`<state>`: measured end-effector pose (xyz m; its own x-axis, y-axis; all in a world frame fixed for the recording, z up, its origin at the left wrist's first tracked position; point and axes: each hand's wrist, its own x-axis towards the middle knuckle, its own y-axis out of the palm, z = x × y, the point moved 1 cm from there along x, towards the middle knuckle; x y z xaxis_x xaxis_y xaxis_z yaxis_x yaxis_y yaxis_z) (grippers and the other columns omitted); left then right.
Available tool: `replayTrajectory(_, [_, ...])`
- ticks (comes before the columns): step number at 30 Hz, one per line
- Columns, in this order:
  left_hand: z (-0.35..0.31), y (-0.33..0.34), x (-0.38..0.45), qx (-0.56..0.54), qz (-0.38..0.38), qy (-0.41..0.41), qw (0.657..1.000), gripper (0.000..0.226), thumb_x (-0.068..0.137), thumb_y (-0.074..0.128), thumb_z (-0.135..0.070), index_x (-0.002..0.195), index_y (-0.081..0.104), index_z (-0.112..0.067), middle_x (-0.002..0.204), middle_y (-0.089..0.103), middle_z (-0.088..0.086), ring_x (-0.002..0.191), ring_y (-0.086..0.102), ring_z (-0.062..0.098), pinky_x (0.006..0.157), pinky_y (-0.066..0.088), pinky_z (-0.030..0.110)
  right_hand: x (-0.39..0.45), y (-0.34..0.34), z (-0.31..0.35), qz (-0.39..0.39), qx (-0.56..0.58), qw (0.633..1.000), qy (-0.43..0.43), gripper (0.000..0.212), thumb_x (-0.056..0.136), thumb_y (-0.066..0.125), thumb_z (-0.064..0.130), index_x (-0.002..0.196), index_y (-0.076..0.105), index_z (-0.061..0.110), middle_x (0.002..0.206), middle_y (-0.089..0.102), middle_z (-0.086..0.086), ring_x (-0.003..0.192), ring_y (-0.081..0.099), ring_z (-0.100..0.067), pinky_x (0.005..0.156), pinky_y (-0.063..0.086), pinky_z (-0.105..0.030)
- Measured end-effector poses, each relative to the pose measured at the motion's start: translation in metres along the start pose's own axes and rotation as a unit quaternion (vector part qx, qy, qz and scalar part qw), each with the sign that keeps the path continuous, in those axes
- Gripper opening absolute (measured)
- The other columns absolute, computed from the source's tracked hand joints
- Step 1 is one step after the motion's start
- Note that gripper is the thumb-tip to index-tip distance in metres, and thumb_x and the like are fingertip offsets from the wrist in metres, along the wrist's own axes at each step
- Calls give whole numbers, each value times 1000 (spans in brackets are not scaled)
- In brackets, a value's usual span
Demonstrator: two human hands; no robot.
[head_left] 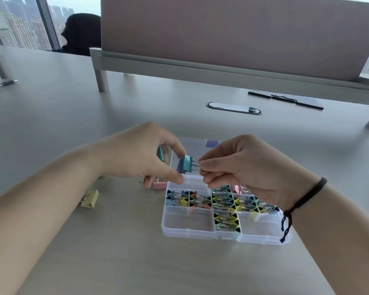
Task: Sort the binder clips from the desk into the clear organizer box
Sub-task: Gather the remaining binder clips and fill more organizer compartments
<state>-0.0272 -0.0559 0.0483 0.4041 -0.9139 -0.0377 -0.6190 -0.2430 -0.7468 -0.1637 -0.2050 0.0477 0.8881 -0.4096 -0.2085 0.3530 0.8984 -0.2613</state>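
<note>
— Left hand [136,154]?
— Raised above the far left corner of the clear organizer box [200,232], thumb and forefinger pinching the body of a teal binder clip [184,165]. Another teal piece [160,153] tucked behind the curled fingers [175,143]; cannot tell what it is.
— Right hand [243,167]?
— Opposite, fingertips closed on the same clip's wire handles [197,166]. Black cord bracelet [303,199] round the wrist.
— Box?
— Flat on the desk [94,124] near the front edge, lid [192,145] folded open away from the person. Middle row of compartments packed with small binder clips [222,201] in teal, yellow, orange and blue; one more batch in the near middle compartment. Near left compartment bare.
— Loose on the desk?
— Yellow binder clip [90,199] to the left of the box, well apart from it. Pink binder clip [159,184] just beside the box's left wall, partly under the left hand.
— Farther back?
— Cable grommet [233,107] in the desk, clipboard [285,99] towards the far right, pen [2,84] by the left edge, partition panel [232,33] along the far side.
</note>
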Motion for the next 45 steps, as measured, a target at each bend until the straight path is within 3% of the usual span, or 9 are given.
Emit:
replayTrajectory(3, [0, 2, 1, 50, 4, 5, 999, 27, 72, 82, -43, 95, 70, -34, 56, 68, -2, 46, 61, 8, 54, 47, 21, 0, 2, -1, -9, -53, 999, -7, 5, 81, 75, 3, 82, 76, -2, 74, 75, -19, 61, 70, -20, 56, 58, -23])
replayTrajectory(9, [6, -2, -1, 49, 27, -14, 998, 34, 67, 84, -48, 96, 73, -36, 58, 71, 4, 46, 60, 8, 55, 44, 14, -4, 4, -3, -29, -137, 989, -38, 7, 83, 75, 8, 77, 78, 6, 69, 76, -8, 56, 68, -18, 51, 55, -24])
replayTrajectory(15, [9, -3, 0, 50, 50, -30, 997, 43, 63, 83, -55, 102, 72, -39, 66, 73, 6, 47, 62, 8, 58, 45, 13, -6, -6, -7, -83, -107, 988, -74, 5, 82, 76, 6, 77, 77, 6, 66, 75, -10, 57, 69, -22, 51, 57, -26])
replayTrajectory(20, [9, -2, 1, 40, 45, -30, 998, 36, 69, 78, -56, 100, 73, -38, 56, 70, 2, 48, 62, 10, 60, 45, 15, -5, -5, -9, -113, -91, 983, -115, 4, 79, 79, 7, 80, 76, 10, 65, 74, -9, 62, 73, -28, 64, 63, -36])
replayTrajectory(25, [5, 1, 1, 4, 10, 1, 1000, 26, 77, 71, -53, 99, 72, -39, 54, 67, 0, 51, 64, 20, 60, 49, 22, -7, 1, -7, -120, -69, 974, -179, 13, 75, 82, 2, 83, 74, 10, 69, 75, -6, 61, 74, -23, 63, 63, -31])
replayTrajectory(31, [-1, -1, 0, -47, -42, 32, 997, 17, 83, 70, -41, 79, 75, -26, 52, 66, 6, 40, 61, 17, 55, 51, 27, -7, 7, -8, -116, -35, 971, -207, 11, 78, 78, -2, 83, 73, 7, 71, 76, -7, 64, 75, -19, 62, 61, -25])
replayTrajectory(35, [-1, 1, -1, -33, -33, 25, 999, 18, 83, 68, -44, 81, 74, -27, 47, 64, 4, 40, 58, 14, 56, 49, 21, -5, 7, -9, -109, 20, 976, -190, 8, 79, 76, -4, 85, 73, 1, 73, 75, -12, 66, 76, -24, 64, 62, -28])
replayTrajectory(40, [1, 1, 0, -34, -32, 18, 999, 15, 86, 69, -37, 80, 74, -24, 47, 63, 1, 39, 58, 13, 55, 49, 18, -6, 6, -10, -92, -41, 975, -200, 15, 77, 79, 0, 85, 75, 11, 72, 77, -4, 64, 74, -18, 61, 60, -24])
replayTrajectory(45, [1, 3, 0, -21, 7, 11, 1000, 22, 78, 70, -51, 85, 76, -30, 48, 64, 3, 46, 60, 17, 56, 47, 16, -1, 4, -13, -112, -86, 960, -242, 19, 79, 78, 3, 89, 75, 19, 78, 78, 6, 73, 73, -8, 70, 60, -23])
